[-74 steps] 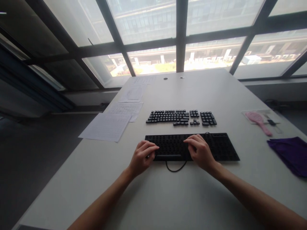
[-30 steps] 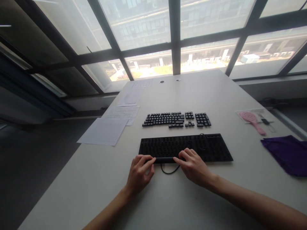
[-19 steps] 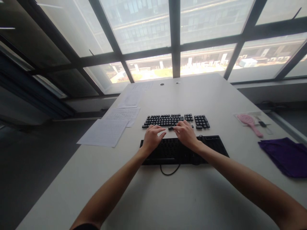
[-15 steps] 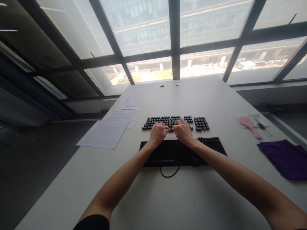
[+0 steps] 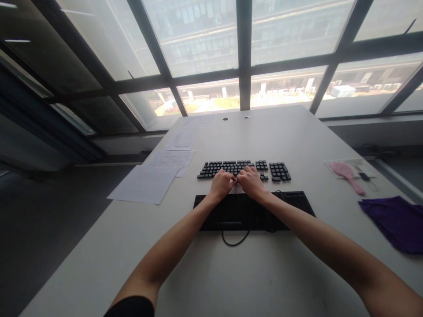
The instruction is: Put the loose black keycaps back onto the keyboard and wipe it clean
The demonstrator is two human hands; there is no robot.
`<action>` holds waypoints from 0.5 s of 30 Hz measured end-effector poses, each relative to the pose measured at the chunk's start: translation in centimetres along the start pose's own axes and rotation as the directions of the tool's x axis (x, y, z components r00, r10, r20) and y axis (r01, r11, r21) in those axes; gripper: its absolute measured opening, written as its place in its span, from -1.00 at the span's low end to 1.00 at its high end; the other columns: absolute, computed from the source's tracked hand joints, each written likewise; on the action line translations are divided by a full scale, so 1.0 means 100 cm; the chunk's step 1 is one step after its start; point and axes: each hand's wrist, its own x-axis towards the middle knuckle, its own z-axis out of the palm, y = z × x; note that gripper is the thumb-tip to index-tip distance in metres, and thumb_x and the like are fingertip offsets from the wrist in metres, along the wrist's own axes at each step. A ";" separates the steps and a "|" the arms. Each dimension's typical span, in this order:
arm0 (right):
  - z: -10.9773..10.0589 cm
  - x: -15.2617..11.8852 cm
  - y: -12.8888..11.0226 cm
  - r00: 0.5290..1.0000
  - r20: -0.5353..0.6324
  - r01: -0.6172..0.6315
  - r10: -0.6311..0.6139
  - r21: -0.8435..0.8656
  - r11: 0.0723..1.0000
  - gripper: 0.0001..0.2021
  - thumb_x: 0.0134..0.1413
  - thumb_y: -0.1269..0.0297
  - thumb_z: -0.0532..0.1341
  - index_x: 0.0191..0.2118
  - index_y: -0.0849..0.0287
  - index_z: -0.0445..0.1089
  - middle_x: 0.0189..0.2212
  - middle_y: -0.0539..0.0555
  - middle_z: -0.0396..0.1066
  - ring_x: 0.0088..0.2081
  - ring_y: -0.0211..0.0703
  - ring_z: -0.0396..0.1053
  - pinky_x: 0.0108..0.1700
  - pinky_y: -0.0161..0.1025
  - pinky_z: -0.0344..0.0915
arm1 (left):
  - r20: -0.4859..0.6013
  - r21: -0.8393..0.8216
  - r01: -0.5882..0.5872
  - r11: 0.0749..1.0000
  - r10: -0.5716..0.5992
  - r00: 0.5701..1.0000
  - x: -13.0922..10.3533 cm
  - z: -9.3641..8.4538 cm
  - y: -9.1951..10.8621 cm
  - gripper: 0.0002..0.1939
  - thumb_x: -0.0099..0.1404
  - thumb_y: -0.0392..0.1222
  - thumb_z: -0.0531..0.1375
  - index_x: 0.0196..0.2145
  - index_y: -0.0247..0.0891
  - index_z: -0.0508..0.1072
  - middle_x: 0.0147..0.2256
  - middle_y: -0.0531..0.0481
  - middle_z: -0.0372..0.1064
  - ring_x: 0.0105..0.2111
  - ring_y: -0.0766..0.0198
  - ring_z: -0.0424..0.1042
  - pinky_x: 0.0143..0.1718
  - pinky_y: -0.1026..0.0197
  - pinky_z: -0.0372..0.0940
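Observation:
Black keycaps [image 5: 228, 166] lie in keyboard-like rows on the white table [image 5: 261, 136]. At their front edge, my left hand [image 5: 222, 184] and my right hand [image 5: 250, 181] meet, fingertips pinched close together around something small and dark that I cannot make out. Both hands hide some of the front-row keycaps. Below them, under my wrists, lies a black keyboard base [image 5: 231, 213], with a cable [image 5: 235, 245] looping out at its front edge. A separate block of number keycaps [image 5: 280, 171] sits to the right of my right hand.
Paper sheets [image 5: 143, 182] lie along the table's left side. At the right are a pink brush-like object [image 5: 346, 175], a small black-handled tool [image 5: 364, 176] and a folded purple cloth [image 5: 393, 222]. Windows stand behind the table's far end.
The view has shifted slightly. My hands have drawn a little closer together, and the small object between my fingertips is now more hidden.

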 end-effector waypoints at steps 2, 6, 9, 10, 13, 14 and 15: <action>-0.005 -0.003 -0.001 0.999 -0.036 -0.010 0.011 0.038 0.999 -0.80 0.29 0.45 0.18 -0.30 0.24 0.55 -0.27 0.22 0.51 -0.09 0.07 0.27 -0.04 -0.04 0.09 | -0.012 -0.024 0.023 0.999 -0.023 1.000 -0.006 -0.007 0.002 -0.97 0.25 -0.25 0.37 -0.35 -0.19 0.67 -0.32 -0.03 0.62 -0.24 0.09 0.42 -0.12 0.05 0.27; -0.022 -0.034 -0.007 0.974 -0.190 -0.049 0.123 0.356 0.933 -0.88 0.26 0.41 0.26 -0.31 0.18 0.53 -0.28 0.14 0.50 -0.16 -0.02 0.35 -0.07 -0.12 0.22 | -0.027 -0.220 0.059 0.974 -0.067 0.997 -0.035 -0.029 0.015 -0.96 0.25 -0.26 0.37 -0.33 -0.15 0.66 -0.28 0.04 0.64 -0.25 0.15 0.50 -0.03 0.05 0.25; -0.031 -0.078 -0.017 0.945 -0.213 -0.049 0.247 0.657 0.753 -0.92 0.22 0.39 0.30 -0.33 0.14 0.51 -0.32 0.07 0.49 -0.26 -0.11 0.42 -0.18 -0.20 0.31 | 0.066 -0.394 0.066 0.917 -0.043 0.997 -0.066 -0.042 0.034 -0.95 0.24 -0.25 0.38 -0.34 -0.12 0.66 -0.31 0.06 0.63 -0.28 0.18 0.53 -0.02 0.06 0.25; -0.032 -0.093 -0.021 0.941 -0.197 -0.052 0.275 0.719 0.693 -0.92 0.21 0.37 0.32 -0.33 0.13 0.51 -0.33 0.05 0.49 -0.28 -0.12 0.43 -0.19 -0.20 0.33 | 0.099 -0.442 0.079 0.894 -0.040 0.994 -0.076 -0.044 0.041 -0.95 0.22 -0.25 0.39 -0.34 -0.11 0.67 -0.31 0.06 0.63 -0.28 0.18 0.53 -0.03 0.07 0.26; -0.028 -0.133 -0.029 0.947 -0.130 -0.067 0.293 0.813 0.579 -0.93 0.20 0.35 0.34 -0.34 0.11 0.51 -0.33 0.04 0.50 -0.29 -0.13 0.46 -0.20 -0.21 0.38 | 0.180 -0.532 0.108 0.840 -0.012 0.984 -0.098 -0.042 0.059 -0.91 0.18 -0.28 0.42 -0.34 -0.10 0.68 -0.31 0.07 0.63 -0.26 0.18 0.50 -0.10 0.11 0.28; -0.025 -0.142 -0.031 0.948 -0.115 -0.077 0.296 0.822 0.564 -0.93 0.19 0.35 0.34 -0.34 0.11 0.51 -0.33 0.04 0.50 -0.29 -0.13 0.47 -0.21 -0.21 0.38 | 0.191 -0.546 0.108 0.831 -0.002 0.982 -0.103 -0.040 0.063 -0.89 0.18 -0.29 0.42 -0.33 -0.09 0.68 -0.30 0.07 0.63 -0.25 0.18 0.48 -0.12 0.12 0.29; -0.022 -0.149 -0.032 0.947 -0.105 -0.087 0.303 0.826 0.558 -0.93 0.19 0.36 0.34 -0.34 0.11 0.51 -0.32 0.04 0.51 -0.28 -0.13 0.47 -0.21 -0.22 0.39 | 0.193 -0.555 0.105 0.825 0.004 0.981 -0.107 -0.038 0.065 -0.89 0.18 -0.30 0.42 -0.34 -0.10 0.68 -0.30 0.07 0.63 -0.26 0.19 0.47 -0.13 0.13 0.29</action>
